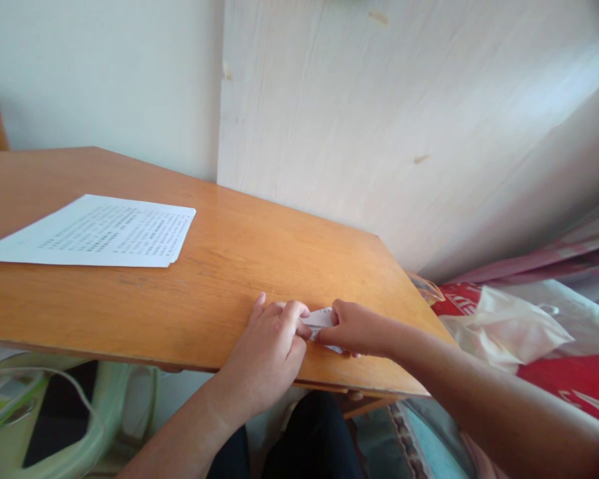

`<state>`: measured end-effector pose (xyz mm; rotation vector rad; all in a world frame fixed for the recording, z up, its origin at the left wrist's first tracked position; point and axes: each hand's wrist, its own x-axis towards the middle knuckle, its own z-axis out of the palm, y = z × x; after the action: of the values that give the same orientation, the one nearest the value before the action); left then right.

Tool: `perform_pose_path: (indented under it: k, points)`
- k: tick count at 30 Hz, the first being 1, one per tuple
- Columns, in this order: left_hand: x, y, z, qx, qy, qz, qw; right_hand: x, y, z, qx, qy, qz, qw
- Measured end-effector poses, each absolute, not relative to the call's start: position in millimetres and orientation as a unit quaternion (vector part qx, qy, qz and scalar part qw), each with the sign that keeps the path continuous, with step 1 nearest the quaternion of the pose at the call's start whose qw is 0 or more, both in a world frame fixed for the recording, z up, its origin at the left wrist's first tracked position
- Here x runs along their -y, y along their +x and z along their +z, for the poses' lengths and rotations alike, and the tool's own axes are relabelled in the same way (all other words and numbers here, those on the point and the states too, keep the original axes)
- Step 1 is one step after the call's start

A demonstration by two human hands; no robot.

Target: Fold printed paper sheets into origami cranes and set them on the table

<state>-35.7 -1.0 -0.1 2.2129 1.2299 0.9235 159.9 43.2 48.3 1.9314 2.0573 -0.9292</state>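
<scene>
A glossy orange-brown wooden table [259, 246] is stretching across the view, its far edge running along a plain pale wall [100, 73] and a tall whitish panel [329, 100] marked with a few tan scuffs. A flat stack of white sheets printed with dark text [110, 229] is lying on the left part of the tabletop, well apart from the hands. Beyond the right end, a crumpled cream-white plastic bag [512, 329] is lying among red packaging with white lettering [579, 382]. Below the near edge at left, a pale green plastic seat [114, 392] is holding a flat black rectangular object [62, 409], and the person's dark-clothed legs [309, 432] are showing underneath.

Near the table's front edge, a small folded piece of white paper with dark marks [320, 318] is sitting between the two hands. The right hand [352, 326] is pinching it closed between thumb and curled fingers. The left hand [274, 346] is bending its fingers over the paper's left end, touching it; whether they are gripping or only pressing, one cannot tell.
</scene>
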Motion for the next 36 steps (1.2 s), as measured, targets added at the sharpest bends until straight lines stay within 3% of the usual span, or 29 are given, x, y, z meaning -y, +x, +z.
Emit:
perform_pose_path:
  k: [17, 22, 26, 29, 33, 36]
  points:
    - [1.8, -32.9, 1.2, -0.456, 0.802, 0.328, 0.201, -40.8, 178.7, 41.2, -0.733, 0.602, -0.316, 0.029]
    - [3.0, -32.0, 1.6, -0.456, 0.809, 0.323, 0.181, -34.1, 186.4, 35.6, -0.718, 0.61, -0.333, -0.045]
    - [5.3, -31.8, 2.7, -0.453, 0.819, 0.316, 0.157, -25.8, 191.9, 41.1, -0.66, 0.605, -0.433, -0.108]
    - [6.4, -31.3, 2.0, -0.447, 0.826, 0.314, 0.136, -24.8, 199.7, 42.2, -0.627, 0.584, -0.472, -0.208]
    - [6.0, -31.3, -1.6, -0.431, 0.841, 0.31, 0.104, -36.8, 212.7, 24.8, -0.659, 0.601, -0.303, -0.336]
    - [5.1, -32.5, -3.7, -0.425, 0.852, 0.295, 0.08, -47.8, 221.0, 5.9, -0.679, 0.617, -0.215, -0.335]
